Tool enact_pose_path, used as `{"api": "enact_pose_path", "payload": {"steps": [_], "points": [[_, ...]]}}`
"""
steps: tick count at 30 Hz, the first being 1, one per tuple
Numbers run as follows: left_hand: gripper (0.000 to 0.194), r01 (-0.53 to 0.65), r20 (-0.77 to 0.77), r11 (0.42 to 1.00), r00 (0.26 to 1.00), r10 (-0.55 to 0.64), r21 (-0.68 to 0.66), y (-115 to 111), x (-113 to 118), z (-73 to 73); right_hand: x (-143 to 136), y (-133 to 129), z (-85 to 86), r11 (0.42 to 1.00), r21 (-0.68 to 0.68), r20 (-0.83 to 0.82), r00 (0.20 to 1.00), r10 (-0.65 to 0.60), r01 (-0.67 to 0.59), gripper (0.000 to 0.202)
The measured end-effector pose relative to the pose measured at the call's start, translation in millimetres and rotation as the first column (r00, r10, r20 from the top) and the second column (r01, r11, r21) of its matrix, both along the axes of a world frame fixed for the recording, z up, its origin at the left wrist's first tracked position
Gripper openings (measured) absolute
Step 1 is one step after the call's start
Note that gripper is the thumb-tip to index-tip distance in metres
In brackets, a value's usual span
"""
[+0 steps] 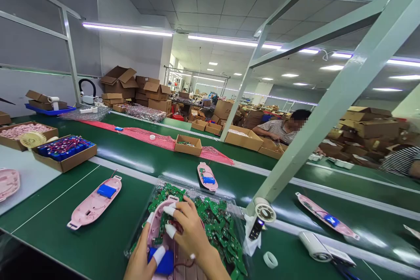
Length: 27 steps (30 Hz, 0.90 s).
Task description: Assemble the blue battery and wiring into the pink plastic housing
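A pink plastic shell [170, 236] sits at the bottom centre of the frame, lying flat and open side up, partly hidden by the fingers over it. Its rounded far end rests on the clear tray of green circuit boards [223, 227]. A blue battery [166, 262] lies inside the shell near its lower end, touched by a white-capped finger. Thin red wires show beside the battery. The boards in the tray are small, green and heaped loosely, spreading toward the lower right.
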State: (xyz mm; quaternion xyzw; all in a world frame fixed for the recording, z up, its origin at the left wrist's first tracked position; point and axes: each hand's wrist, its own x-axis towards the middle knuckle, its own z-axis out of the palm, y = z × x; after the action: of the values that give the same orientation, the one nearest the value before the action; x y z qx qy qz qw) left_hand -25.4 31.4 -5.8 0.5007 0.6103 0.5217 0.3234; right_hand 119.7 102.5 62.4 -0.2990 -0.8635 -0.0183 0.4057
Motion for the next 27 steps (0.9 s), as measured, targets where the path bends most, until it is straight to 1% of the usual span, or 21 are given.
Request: {"api": "enact_pose_path", "payload": {"steps": [3, 7, 9, 12, 16, 19, 23, 27], "points": [[0.079, 0.006, 0.046, 0.997, 0.999, -0.002, -0.076, 2.7, -3.1, -2.4, -3.6, 2.2, -9.6, 1.0, -0.025, 0.024, 1.0, -0.015, 0.015, 0.042], [0.079, 0.02, 0.055, 0.992, 0.998, -0.014, -0.122, 3.9, -4.6, -2.7, -5.7, 2.7, -13.3, 0.998, -0.048, 0.026, 0.999, -0.032, 0.033, 0.047], [0.075, 0.021, 0.022, 0.994, 1.0, -0.019, -0.111, 4.0, -4.2, -6.1, -7.3, 3.9, -15.0, 0.999, -0.037, 0.006, 0.999, -0.036, 0.036, 0.046], [0.069, 0.024, -0.071, 0.998, 0.997, -0.029, -0.064, 3.3, -3.1, -13.8, -11.6, 4.8, -18.8, 0.999, -0.024, -0.024, 0.999, -0.049, 0.048, 0.045], [0.065, 0.009, -0.115, 0.999, 0.993, -0.014, -0.044, 1.8, -1.8, -19.7, -17.8, 1.9, -21.4, 0.995, -0.081, -0.082, 0.994, -0.073, 0.066, 0.04], [0.066, 0.0, -0.096, 0.999, 0.995, -0.004, -0.04, 0.9, -0.2, -18.8, -19.9, -1.2, -18.7, 0.991, -0.098, -0.096, 0.991, -0.098, 0.089, 0.037], [0.072, -0.035, -0.052, 0.998, 0.998, 0.033, -0.049, 0.3, 1.6, -13.0, -19.9, -4.9, -13.1, 0.984, -0.153, -0.115, 0.987, -0.112, 0.094, 0.042], [0.08, -0.018, -0.029, 0.996, 0.999, 0.015, -0.086, 1.9, -0.8, -6.6, -21.0, -6.7, -13.2, 0.986, -0.134, -0.164, 0.978, -0.126, 0.104, 0.042]]}}
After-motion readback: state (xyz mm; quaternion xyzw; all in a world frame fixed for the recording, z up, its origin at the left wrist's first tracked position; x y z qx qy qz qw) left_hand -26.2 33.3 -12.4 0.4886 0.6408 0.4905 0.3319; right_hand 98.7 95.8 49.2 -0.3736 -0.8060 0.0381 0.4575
